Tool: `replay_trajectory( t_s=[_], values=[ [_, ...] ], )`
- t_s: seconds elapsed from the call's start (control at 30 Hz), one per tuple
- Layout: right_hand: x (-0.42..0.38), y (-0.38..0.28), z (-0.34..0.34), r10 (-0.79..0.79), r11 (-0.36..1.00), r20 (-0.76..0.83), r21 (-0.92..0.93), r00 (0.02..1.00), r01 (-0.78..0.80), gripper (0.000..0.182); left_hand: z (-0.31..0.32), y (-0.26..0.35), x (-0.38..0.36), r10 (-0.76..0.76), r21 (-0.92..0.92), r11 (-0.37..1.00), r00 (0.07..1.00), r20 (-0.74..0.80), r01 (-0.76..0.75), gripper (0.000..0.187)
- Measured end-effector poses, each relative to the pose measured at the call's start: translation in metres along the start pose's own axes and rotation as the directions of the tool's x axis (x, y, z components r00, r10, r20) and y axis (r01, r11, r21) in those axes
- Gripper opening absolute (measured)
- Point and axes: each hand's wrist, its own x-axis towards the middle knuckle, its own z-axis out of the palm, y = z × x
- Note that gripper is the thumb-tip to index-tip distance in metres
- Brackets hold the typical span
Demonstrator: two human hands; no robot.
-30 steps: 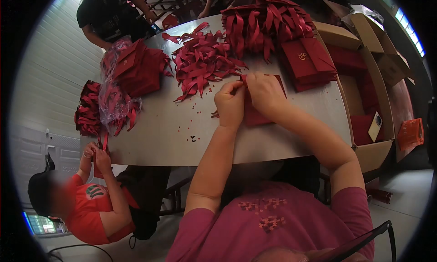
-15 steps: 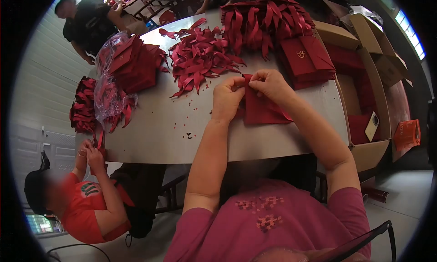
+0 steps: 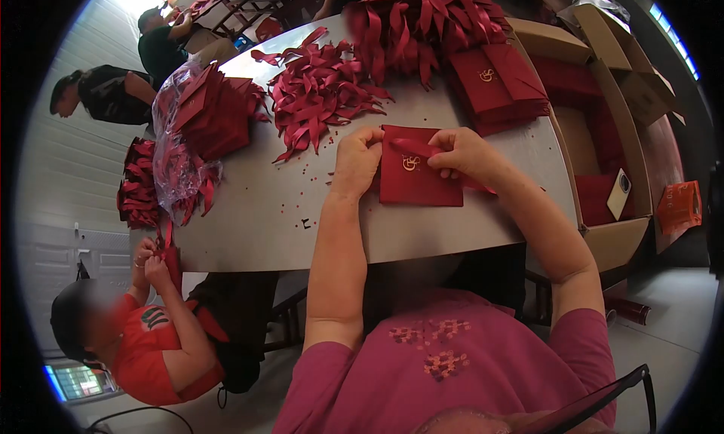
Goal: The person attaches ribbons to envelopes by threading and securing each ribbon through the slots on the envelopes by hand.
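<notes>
A small dark-red paper bag (image 3: 403, 189) with gold lettering lies in front of me on the table. My left hand (image 3: 357, 162) is closed on its upper left edge, thumb and fingers pinching the paper. A red ribbon (image 3: 409, 145) runs across the upper part of the bag's face. My right hand (image 3: 461, 155) pinches that ribbon near the bag's right edge, and a length of ribbon shows beneath the wrist. The fingertips of the right hand partly cover the ribbon's end.
Loose red ribbons (image 3: 320, 91) are heaped beyond my hands. Stacked red bags (image 3: 501, 87) stand at the back right, more bags (image 3: 215, 113) at the left by clear plastic (image 3: 170, 162). An open cardboard box (image 3: 581, 140) holds a phone (image 3: 618, 195). A co-worker in red (image 3: 162, 343) sits left.
The bag's gold-lettered face now shows, and ribbon lies across it. My right hand has moved right and down from the top edge with the ribbon. The person in black has shifted left.
</notes>
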Motion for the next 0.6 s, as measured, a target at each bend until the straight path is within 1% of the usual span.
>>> replay_trajectory(
  t_s=[0.03,0.07,0.1,0.17,0.27,0.3,0.33,0.37,0.4,0.47,0.5,0.57,0.6],
  values=[
    [0.000,0.001,-0.001,0.014,1.000,0.031,-0.022,0.999,-0.013,0.019,0.000,0.001,-0.001,-0.013,-0.005,1.000,1.000,0.019,0.013,0.017],
    [0.000,0.002,-0.002,0.011,1.000,0.029,-0.019,1.000,-0.011,0.019,0.000,0.003,-0.003,-0.025,-0.009,1.000,0.999,0.038,0.025,0.018],
    [-0.001,-0.001,0.000,0.021,1.000,0.028,-0.014,0.999,-0.020,0.014,0.000,0.011,-0.006,-0.024,-0.005,1.000,0.999,0.041,0.024,0.018],
    [0.002,0.000,0.000,0.024,1.000,0.024,-0.005,0.999,-0.023,0.015,0.000,0.030,-0.012,-0.108,-0.055,0.992,0.992,0.065,0.112,0.017],
    [0.010,0.005,-0.001,0.055,0.998,0.037,0.020,0.998,-0.056,0.020,0.000,0.023,-0.011,-0.089,-0.021,0.996,0.995,0.052,0.090,0.019],
    [0.012,0.003,0.000,0.060,0.998,0.034,-0.016,0.998,-0.059,0.020,-0.001,0.016,-0.008,-0.091,-0.016,0.996,0.994,0.057,0.092,0.019],
    [0.012,0.003,-0.001,0.063,0.997,0.032,-0.052,0.997,-0.062,0.021,-0.003,0.010,-0.004,-0.006,0.110,0.994,0.999,0.052,0.001,0.018],
    [0.013,0.003,-0.002,0.063,0.997,0.030,-0.046,0.998,-0.062,0.021,-0.005,0.003,-0.001,0.078,0.234,0.968,0.995,0.056,-0.089,0.016],
    [0.014,0.003,-0.003,0.067,0.996,0.041,-0.068,0.997,-0.064,0.020,-0.007,0.002,0.000,0.077,0.237,0.967,0.995,0.058,-0.089,0.016],
    [0.013,0.002,-0.004,0.072,0.994,0.060,-0.086,0.996,-0.066,0.018,-0.014,0.000,0.001,0.227,0.460,0.848,0.964,0.137,-0.265,0.013],
    [0.012,0.001,-0.005,0.062,0.995,0.067,-0.087,0.996,-0.056,0.017,-0.017,0.003,0.001,0.225,0.465,0.845,0.965,0.135,-0.263,0.013],
    [0.011,0.001,-0.006,0.052,0.995,0.080,-0.085,0.995,-0.045,0.016,-0.023,0.008,0.000,0.306,0.586,0.702,0.915,0.263,-0.404,0.007],
    [0.012,0.002,-0.007,0.050,0.998,0.097,-0.046,0.994,-0.046,0.015,-0.023,0.006,0.001,0.303,0.590,0.700,0.916,0.264,-0.402,0.007]
  ],
)
